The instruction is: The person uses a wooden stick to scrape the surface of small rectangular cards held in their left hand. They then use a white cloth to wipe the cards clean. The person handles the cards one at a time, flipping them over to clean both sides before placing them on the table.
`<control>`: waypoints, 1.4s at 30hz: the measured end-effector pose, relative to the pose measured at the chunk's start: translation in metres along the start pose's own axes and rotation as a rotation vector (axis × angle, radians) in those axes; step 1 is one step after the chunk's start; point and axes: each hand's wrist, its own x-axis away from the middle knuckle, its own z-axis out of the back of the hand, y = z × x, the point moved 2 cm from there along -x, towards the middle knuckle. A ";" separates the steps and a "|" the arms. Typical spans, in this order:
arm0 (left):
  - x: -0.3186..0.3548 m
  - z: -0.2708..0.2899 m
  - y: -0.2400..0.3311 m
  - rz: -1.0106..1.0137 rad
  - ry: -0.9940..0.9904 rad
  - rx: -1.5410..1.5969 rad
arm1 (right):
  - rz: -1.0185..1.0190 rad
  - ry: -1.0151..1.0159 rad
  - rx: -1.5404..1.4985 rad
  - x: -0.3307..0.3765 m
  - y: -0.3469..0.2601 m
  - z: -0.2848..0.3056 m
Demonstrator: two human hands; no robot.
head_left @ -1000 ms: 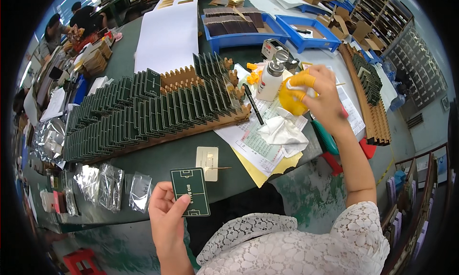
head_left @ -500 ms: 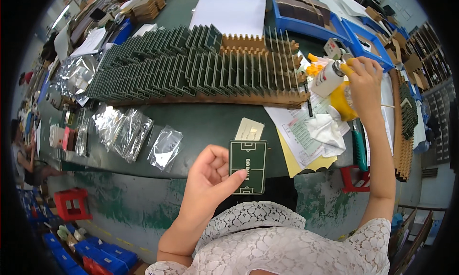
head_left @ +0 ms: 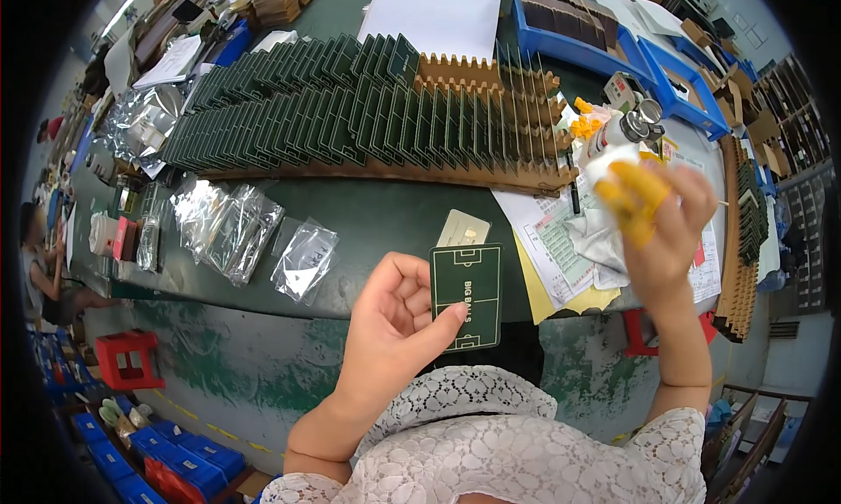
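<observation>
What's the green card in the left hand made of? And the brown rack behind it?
Green card: perhaps painted metal or plastic, smooth; it looks flat and stiff, with crisp lines. Rack: probably wood or fibreboard, matte brown with notched edges.

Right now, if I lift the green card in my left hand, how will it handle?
The green card is probably stiff: held at one side by the left hand, it looks flat. It's likely light, since similar cards standing in rows look thin edge-on.
</observation>
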 end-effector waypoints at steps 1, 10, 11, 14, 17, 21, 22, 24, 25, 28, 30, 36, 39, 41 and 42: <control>0.000 0.000 0.000 -0.007 -0.002 -0.014 | 0.035 0.031 -0.049 -0.001 -0.014 0.004; 0.004 -0.002 0.000 -0.044 -0.013 -0.022 | 0.206 -0.025 -0.159 0.012 -0.054 0.008; 0.004 -0.002 0.001 -0.045 -0.015 -0.026 | 0.217 0.008 -0.162 0.007 -0.056 0.007; 0.005 0.000 0.000 -0.059 -0.014 -0.023 | 0.242 0.043 -0.178 -0.002 -0.062 0.003; 0.006 0.000 0.001 -0.074 -0.015 -0.025 | 0.208 0.054 -0.172 0.000 -0.066 0.000; 0.008 0.000 0.002 -0.069 -0.002 -0.001 | 0.218 0.068 -0.156 -0.001 -0.065 0.000; 0.008 0.000 0.001 -0.072 0.002 0.003 | 0.213 0.065 -0.154 0.000 -0.065 0.000; 0.008 0.000 0.001 -0.077 0.011 0.011 | 0.195 0.061 -0.154 0.003 -0.064 0.000; 0.008 0.000 0.001 -0.076 0.008 0.015 | 0.184 0.060 -0.155 0.005 -0.064 0.000; 0.008 0.001 0.001 -0.077 0.008 0.018 | 0.206 0.053 -0.169 0.005 -0.061 0.000; 0.009 0.001 0.002 -0.080 0.018 0.011 | 0.214 0.012 -0.179 0.007 -0.059 0.002; 0.005 0.001 0.001 -0.114 0.028 0.031 | 0.200 -0.014 -0.200 0.009 -0.066 0.006; 0.003 0.003 0.003 -0.124 0.036 0.032 | 0.179 -0.029 -0.226 0.014 -0.073 0.010; 0.000 0.004 0.004 -0.139 0.048 0.042 | 0.241 -0.017 -0.236 0.011 -0.075 0.014; -0.001 0.005 0.005 -0.148 0.056 0.047 | 0.248 -0.011 -0.249 0.012 -0.076 0.015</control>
